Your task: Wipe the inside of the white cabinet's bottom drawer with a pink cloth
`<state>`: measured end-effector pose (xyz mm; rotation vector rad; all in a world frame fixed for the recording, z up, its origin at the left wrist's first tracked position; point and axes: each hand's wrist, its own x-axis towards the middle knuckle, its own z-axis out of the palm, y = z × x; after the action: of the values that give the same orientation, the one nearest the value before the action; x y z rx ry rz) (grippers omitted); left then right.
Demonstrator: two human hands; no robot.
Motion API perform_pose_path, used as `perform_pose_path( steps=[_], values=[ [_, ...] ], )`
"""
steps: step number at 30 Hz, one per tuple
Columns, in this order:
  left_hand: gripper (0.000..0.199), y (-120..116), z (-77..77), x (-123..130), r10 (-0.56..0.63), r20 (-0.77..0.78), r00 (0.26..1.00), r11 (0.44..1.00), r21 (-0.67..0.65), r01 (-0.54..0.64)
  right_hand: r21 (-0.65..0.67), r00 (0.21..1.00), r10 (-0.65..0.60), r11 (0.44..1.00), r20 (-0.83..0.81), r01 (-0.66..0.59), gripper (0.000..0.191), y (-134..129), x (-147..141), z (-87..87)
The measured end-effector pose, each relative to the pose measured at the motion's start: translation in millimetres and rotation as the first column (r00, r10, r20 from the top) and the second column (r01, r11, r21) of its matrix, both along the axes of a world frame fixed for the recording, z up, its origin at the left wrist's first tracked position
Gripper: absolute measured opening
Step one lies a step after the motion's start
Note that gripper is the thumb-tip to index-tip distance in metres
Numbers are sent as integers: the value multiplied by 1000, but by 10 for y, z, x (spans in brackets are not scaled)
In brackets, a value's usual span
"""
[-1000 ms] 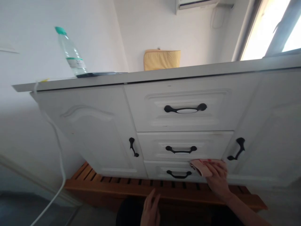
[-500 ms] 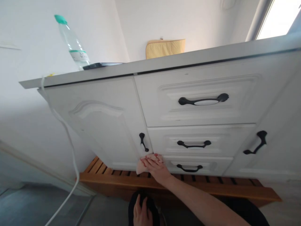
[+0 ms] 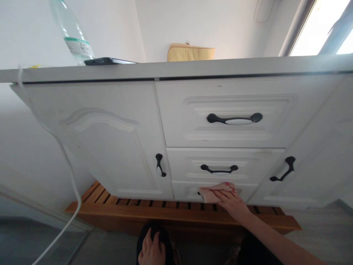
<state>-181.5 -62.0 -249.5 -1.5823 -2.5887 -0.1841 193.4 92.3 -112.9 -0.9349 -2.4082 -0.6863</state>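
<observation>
White cable: hangs over the left end of the bench, curving down to the near left.
Clear bottle: stands on the bench at far left, its top cut off by the frame.
Dark flat device: lies just right of the bottle's foot.
Left hand: rests on the dark-clothed left knee, holding nothing, fingers slightly apart.
Left door handle: upright, beside the drawers.
Slatted wooden platform: runs left to right along the near foot of the white cabinet.
Pink cloth: against the bottom drawer, over most of its handle; long axis roughly left to right, loose end pointing left and slightly near.
Right hand: fingers together, holding the cloth on the drawer front, pointing far and left; forearm enters from the near right.
Right door handle: slants, its far end further right.
</observation>
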Motion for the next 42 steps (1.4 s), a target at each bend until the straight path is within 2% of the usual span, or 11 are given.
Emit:
perform_pose_path(
  steps=[5, 9, 11, 14, 19, 21, 23, 27, 29, 37, 42],
  values=[
    [42, -24, -44, -55, 5, 35, 999, 1000, -27, -4, -49, 969, -243, 969, -48, 241, 48, -248, 935, -203],
    [41, -35, -159, -203, 6, 101, 995, 1000, -9, -5, -91, 901, -431, 900, -54, 425, 61, -583, 1174, -363],
    [41, -43, -182, -274, -6, 138, 990, 1000, 26, 3, -147, 903, -426, 898, -52, 415, 70, -694, 967, -347],
    [41, -52, -94, -270, 2, 155, 988, 997, 81, -15, -194, 946, -271, 952, -179, 236, 57, -670, 271, -124],
    [44, -38, 124, -67, 43, 143, 989, 999, 20, -46, -17, 888, 3, 1000, -459, -12, 33, -128, -1186, 394],
    [46, -46, 119, -50, 37, 128, 991, 999, 6, -38, -29, 922, 117, 990, -369, -137, 38, 94, -1582, 374],
    [47, -60, 75, -95, 28, 137, 990, 1000, -9, -27, -103, 950, 201, 968, -239, -231, 49, 209, -1821, 153],
    [46, -64, 25, -232, 36, 169, 985, 999, -24, -32, -188, 954, 227, 946, -194, -263, 45, 132, -1981, -529],
    [44, -39, 51, -266, 20, 179, 984, 1000, -16, -18, -198, 956, 200, 950, -215, -243, 36, 41, -2007, -731],
    [39, 93, 36, -299, -48, 198, 979, 997, 67, 36, -270, 967, 233, 929, -106, -254, 46, 159, -2312, -659],
    [40, 8, -90, -442, -87, 177, 980, 995, 63, 77, -269, 965, 244, 927, -95, -261, 38, 235, -1939, -924]
  ],
)
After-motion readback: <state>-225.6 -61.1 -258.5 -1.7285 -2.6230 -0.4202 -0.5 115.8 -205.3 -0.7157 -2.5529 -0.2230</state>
